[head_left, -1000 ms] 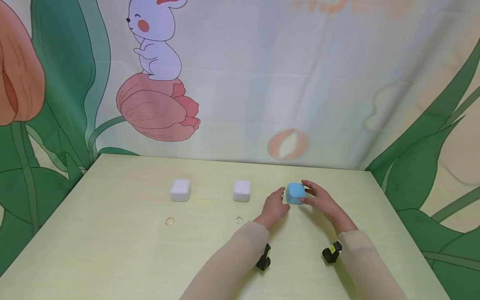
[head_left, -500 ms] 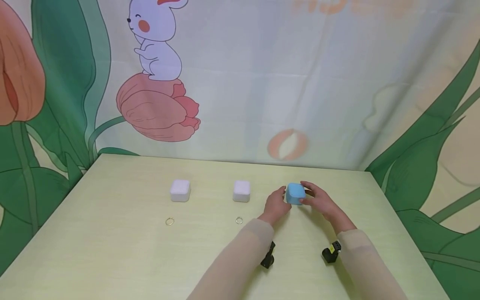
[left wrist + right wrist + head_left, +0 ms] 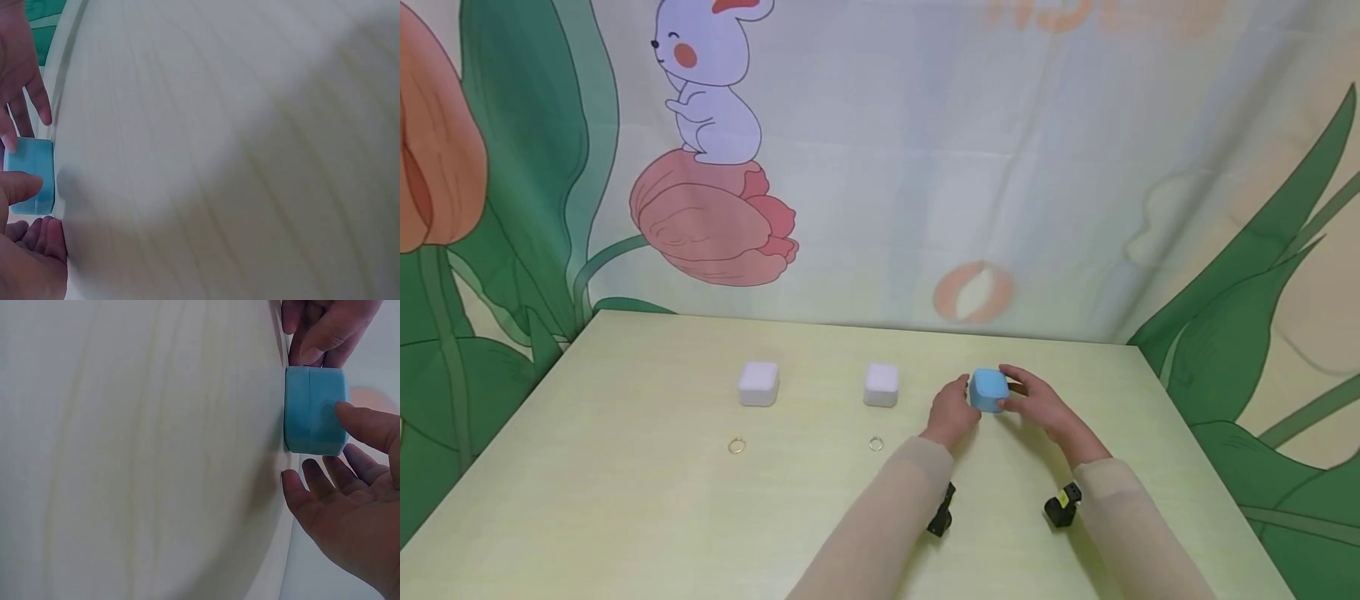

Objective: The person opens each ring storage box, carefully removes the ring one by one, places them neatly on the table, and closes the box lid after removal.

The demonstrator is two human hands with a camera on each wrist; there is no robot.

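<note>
A small blue ring box (image 3: 988, 390) with rounded edges sits at the back right of the table, between both hands. Its lid seam shows in the right wrist view, running round the box (image 3: 315, 412). My left hand (image 3: 953, 412) is at the box's left side; in the left wrist view its thumb overlaps the front and its fingers curl at the end. On the other side, my right hand (image 3: 1037, 404) has its thumb on the front and its bent fingers round the right and back. Both hands hold the box low over the table.
Two white boxes (image 3: 758, 384) of similar shape stand in a row to the left. A gold-coloured ring (image 3: 737, 446) lies before the left one, and a second, paler ring (image 3: 876, 443) before the other. Behind the table (image 3: 625, 500) hangs a printed cloth (image 3: 880, 167).
My left hand has moved in against the blue ring box and its forearm has shifted right. The right hand and the box have stayed nearly still.
</note>
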